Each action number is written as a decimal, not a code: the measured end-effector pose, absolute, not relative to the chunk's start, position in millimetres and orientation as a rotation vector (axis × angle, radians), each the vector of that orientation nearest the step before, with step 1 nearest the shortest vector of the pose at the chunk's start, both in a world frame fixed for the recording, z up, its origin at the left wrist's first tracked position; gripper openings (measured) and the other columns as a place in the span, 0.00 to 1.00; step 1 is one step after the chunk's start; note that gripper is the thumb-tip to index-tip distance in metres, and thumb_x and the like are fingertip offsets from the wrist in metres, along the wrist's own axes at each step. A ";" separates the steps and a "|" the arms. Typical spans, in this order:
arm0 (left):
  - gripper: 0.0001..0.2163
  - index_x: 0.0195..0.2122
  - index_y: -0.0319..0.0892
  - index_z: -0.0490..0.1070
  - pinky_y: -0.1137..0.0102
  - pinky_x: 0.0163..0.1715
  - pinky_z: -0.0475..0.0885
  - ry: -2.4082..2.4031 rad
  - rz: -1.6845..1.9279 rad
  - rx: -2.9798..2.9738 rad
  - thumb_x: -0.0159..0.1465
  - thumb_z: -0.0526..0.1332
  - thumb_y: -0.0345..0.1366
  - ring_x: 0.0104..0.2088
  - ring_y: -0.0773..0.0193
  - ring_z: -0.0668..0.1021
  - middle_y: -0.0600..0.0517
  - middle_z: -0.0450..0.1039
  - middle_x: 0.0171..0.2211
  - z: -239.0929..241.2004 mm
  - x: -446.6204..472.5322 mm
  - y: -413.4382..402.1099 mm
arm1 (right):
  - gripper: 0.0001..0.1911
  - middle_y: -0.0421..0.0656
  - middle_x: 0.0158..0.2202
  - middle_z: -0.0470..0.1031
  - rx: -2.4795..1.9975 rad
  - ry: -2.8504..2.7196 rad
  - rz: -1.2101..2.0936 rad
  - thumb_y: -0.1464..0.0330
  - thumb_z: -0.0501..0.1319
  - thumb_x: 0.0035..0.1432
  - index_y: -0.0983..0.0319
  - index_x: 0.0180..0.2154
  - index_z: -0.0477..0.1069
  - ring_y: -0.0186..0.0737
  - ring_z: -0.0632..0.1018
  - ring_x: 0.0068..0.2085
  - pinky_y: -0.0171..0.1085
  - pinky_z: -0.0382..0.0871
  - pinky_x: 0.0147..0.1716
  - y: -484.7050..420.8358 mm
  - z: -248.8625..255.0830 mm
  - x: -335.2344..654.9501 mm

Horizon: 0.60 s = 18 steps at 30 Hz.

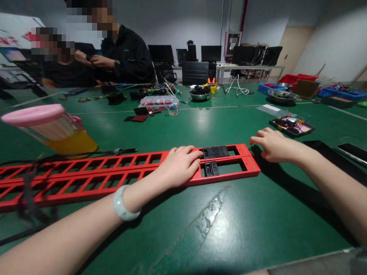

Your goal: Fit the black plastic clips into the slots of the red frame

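Observation:
My left hand (181, 165), with a pale bangle on its wrist, lies over two long red slotted frames (252, 166) placed side by side. Its fingers are spread flat on the red surface, and one fingertip touches a row of black socket-like modules (215, 152) in the far frame. Two more black modules (211, 169) stand in the near frame, beside an open part of that slot. My right hand (271, 146) hovers just past the frames' right end, fingers loosely bent and apart, with nothing visible in them.
A pink-lidded jug (71, 141) of orange liquid stands behind the frames, and black cables (31, 187) cross their left part. To the right are a tray of wired parts (292, 126) and a black box (323, 152). Two people (126, 57) are across the green table (243, 229).

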<state>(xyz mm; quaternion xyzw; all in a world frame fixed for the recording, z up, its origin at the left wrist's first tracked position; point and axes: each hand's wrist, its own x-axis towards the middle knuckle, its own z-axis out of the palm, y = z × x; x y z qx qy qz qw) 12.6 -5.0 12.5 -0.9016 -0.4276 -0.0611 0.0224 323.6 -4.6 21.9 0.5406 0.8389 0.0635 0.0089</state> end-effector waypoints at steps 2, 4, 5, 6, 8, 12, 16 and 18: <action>0.16 0.50 0.48 0.63 0.62 0.45 0.60 -1.322 -0.183 -2.794 0.64 0.43 0.40 0.47 0.57 0.67 0.49 0.64 0.49 12.8 12.9 -4.9 | 0.26 0.51 0.40 0.67 1.814 2.369 0.273 0.75 0.58 0.40 0.58 0.46 0.66 0.55 0.66 0.44 0.51 0.62 0.37 -5.0 14.5 331.6; 0.17 0.50 0.48 0.63 0.61 0.45 0.60 -1.315 -0.177 -2.794 0.64 0.43 0.40 0.47 0.57 0.67 0.48 0.63 0.49 12.9 13.0 -4.8 | 0.26 0.51 0.40 0.66 1.855 2.252 0.298 0.75 0.58 0.42 0.56 0.46 0.66 0.56 0.66 0.45 0.53 0.61 0.37 -6.0 8.1 335.8; 0.17 0.50 0.47 0.63 0.61 0.45 0.60 -1.312 -0.173 -2.794 0.65 0.43 0.40 0.47 0.56 0.67 0.48 0.63 0.49 12.9 13.1 -4.8 | 0.25 0.51 0.40 0.67 1.859 2.236 0.307 0.75 0.57 0.43 0.56 0.46 0.66 0.56 0.66 0.45 0.54 0.60 0.37 -6.2 5.7 337.1; 0.17 0.50 0.47 0.63 0.61 0.45 0.60 -1.312 -0.171 -2.793 0.65 0.43 0.40 0.47 0.56 0.67 0.48 0.63 0.49 12.9 13.2 -4.8 | 0.24 0.51 0.40 0.67 1.862 2.235 0.315 0.75 0.56 0.44 0.56 0.46 0.66 0.55 0.66 0.44 0.54 0.60 0.37 -5.9 3.8 338.2; 0.17 0.50 0.47 0.63 0.61 0.46 0.60 -1.317 -0.170 -2.793 0.65 0.43 0.41 0.47 0.56 0.67 0.48 0.63 0.49 12.9 13.3 -4.9 | 0.22 0.52 0.39 0.68 1.870 2.242 0.320 0.76 0.55 0.45 0.57 0.44 0.68 0.55 0.66 0.44 0.54 0.60 0.36 -4.3 1.8 340.3; 0.17 0.50 0.47 0.64 0.61 0.46 0.60 -1.317 -0.175 -2.800 0.64 0.43 0.40 0.47 0.57 0.67 0.48 0.64 0.48 13.3 13.4 -5.5 | 0.15 0.51 0.39 0.68 1.845 2.235 0.323 0.76 0.56 0.45 0.61 0.38 0.71 0.53 0.68 0.42 0.51 0.61 0.35 0.3 4.7 343.4; 0.17 0.50 0.48 0.64 0.61 0.46 0.60 -1.340 -0.173 -2.785 0.64 0.44 0.40 0.48 0.56 0.67 0.48 0.64 0.49 13.5 13.4 -6.0 | 0.12 0.54 0.37 0.67 1.872 2.376 0.480 0.65 0.58 0.49 0.65 0.35 0.71 0.53 0.69 0.39 0.48 0.63 0.33 0.6 16.3 335.8; 0.17 0.50 0.47 0.63 0.61 0.46 0.60 -1.350 -0.164 -2.782 0.64 0.43 0.40 0.48 0.56 0.67 0.48 0.64 0.49 13.7 13.4 -6.1 | 0.16 0.54 0.38 0.65 1.926 2.582 0.557 0.62 0.56 0.52 0.66 0.38 0.70 0.50 0.70 0.38 0.45 0.64 0.33 -2.2 21.0 325.5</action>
